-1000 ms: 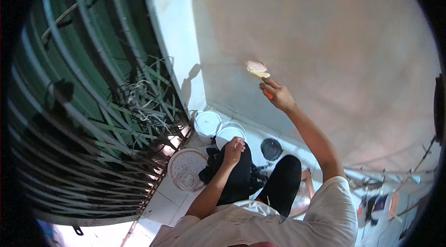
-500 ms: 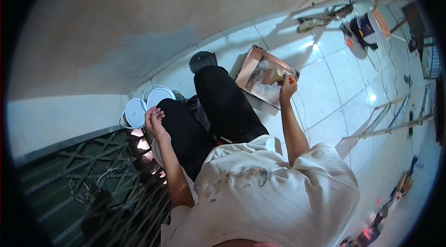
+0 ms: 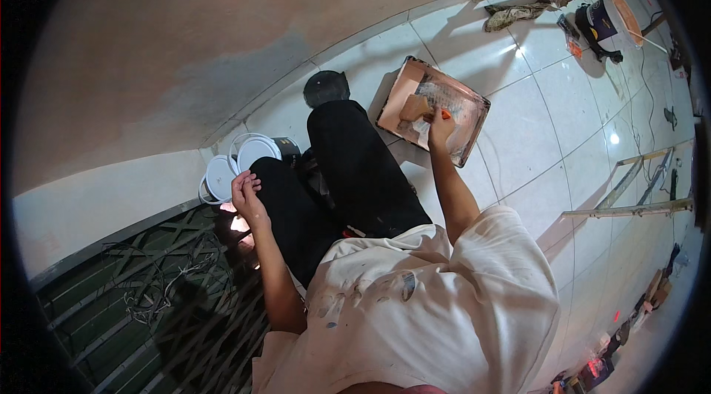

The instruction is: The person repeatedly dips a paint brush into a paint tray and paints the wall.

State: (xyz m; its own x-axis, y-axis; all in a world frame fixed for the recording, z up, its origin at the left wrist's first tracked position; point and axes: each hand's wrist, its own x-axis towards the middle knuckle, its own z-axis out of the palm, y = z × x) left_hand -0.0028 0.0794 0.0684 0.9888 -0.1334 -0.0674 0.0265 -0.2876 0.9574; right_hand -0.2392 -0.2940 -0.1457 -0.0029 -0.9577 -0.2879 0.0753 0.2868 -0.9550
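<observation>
While I sit with both knees drawn up, a dark folding metal gate (image 3: 111,320) spreads at my far left, with tangled wire (image 3: 159,294) caught among its slats. Above it runs the wall (image 3: 170,24), pinkish over most of its face, with a greyish patch (image 3: 237,72) low down. Two white-lidded buckets (image 3: 258,151) stand side by side near the foot of that wall. Just beside them is my left hand (image 3: 249,192), unclenched, its fingers loosely bent at my left knee; I cannot tell whether it rests on the black trousers (image 3: 363,172) or hovers over them. My white shirt (image 3: 437,290) carries grey smears across the front. Past my right knee, close to the wall, sits a dark round container (image 3: 326,89).

Farther right, on the pale floor tiles (image 3: 518,127), lies a shallow tray (image 3: 395,92), peach-coloured inside and smeared whitish. My right hand (image 3: 442,129) is clamped round the orange handle of a brush (image 3: 416,107), whose peach-coated head is within the tray's outline, toward its left side; whether the bristles touch the bottom I cannot tell. Beyond lie a crumpled cloth (image 3: 513,18), a dark-and-white bucket (image 3: 609,24) with a peach-coloured rim, and a ladder-like frame (image 3: 629,209).
</observation>
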